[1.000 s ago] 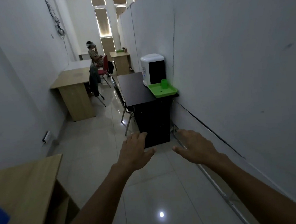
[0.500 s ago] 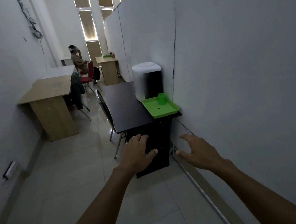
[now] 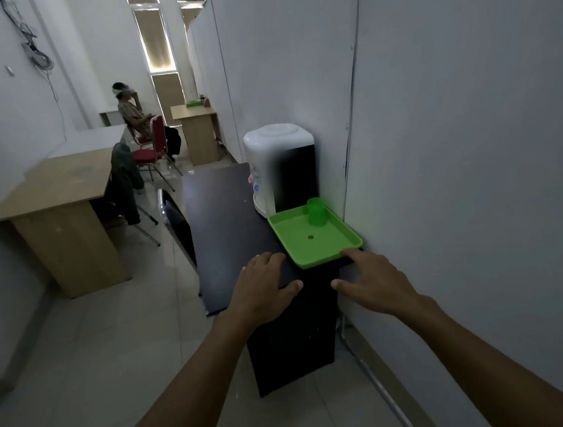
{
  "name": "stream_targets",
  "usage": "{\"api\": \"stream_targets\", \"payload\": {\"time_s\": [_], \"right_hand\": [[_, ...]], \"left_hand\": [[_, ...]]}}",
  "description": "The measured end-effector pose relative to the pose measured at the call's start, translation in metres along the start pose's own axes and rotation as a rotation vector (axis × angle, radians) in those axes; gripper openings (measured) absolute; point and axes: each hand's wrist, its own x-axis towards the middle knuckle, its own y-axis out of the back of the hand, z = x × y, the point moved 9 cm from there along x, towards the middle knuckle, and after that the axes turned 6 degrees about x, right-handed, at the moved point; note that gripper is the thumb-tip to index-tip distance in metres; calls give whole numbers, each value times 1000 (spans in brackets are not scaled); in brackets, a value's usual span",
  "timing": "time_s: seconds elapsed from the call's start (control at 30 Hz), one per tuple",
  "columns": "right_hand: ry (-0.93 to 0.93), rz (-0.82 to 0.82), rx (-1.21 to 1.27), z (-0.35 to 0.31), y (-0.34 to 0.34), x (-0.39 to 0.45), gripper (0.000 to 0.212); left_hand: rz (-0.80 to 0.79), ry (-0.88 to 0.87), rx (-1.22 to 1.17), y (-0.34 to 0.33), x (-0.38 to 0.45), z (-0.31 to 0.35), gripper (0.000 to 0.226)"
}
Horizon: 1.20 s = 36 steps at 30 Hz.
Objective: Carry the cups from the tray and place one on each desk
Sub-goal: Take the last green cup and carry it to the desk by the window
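Observation:
A green tray (image 3: 324,248) lies on the near right corner of a dark desk (image 3: 226,225), against the right wall. One green cup (image 3: 316,211) stands upright at the tray's far edge. My left hand (image 3: 263,289) hovers palm down over the desk's near edge, left of the tray, fingers apart and holding nothing. My right hand (image 3: 372,282) reaches toward the tray's near right corner, its fingertips close to the rim, also holding nothing.
A white water dispenser (image 3: 269,169) stands behind the tray. A dark chair (image 3: 176,223) is tucked at the desk's left side. A wooden desk (image 3: 55,204) lines the left wall, another wooden desk (image 3: 198,131) stands farther back, and a person (image 3: 133,114) sits on a red chair.
I have walked closer to the dark desk, so the tray and cup loom larger. Both hands have advanced from in front of the desk to its near edge.

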Motion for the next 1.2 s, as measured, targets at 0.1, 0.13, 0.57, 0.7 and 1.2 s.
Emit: {"api": "stream_targets", "payload": {"time_s": [0.1, 0.13, 0.57, 0.7, 1.2], "right_hand": [[-32, -5, 12, 16, 1, 76, 76], [-41, -8, 9, 21, 0, 99, 75], [-187, -27, 22, 98, -51, 343, 72], [-275, -7, 52, 124, -73, 414, 70], [-610, -39, 184, 245, -164, 574, 106]], "left_hand": [[-14, 3, 3, -8, 74, -17, 66], [-16, 5, -3, -12, 96, -22, 67], [-27, 19, -160, -93, 330, -94, 64], [-96, 16, -210, -129, 404, -116, 65], [-349, 71, -422, -267, 560, -182, 64]]}}
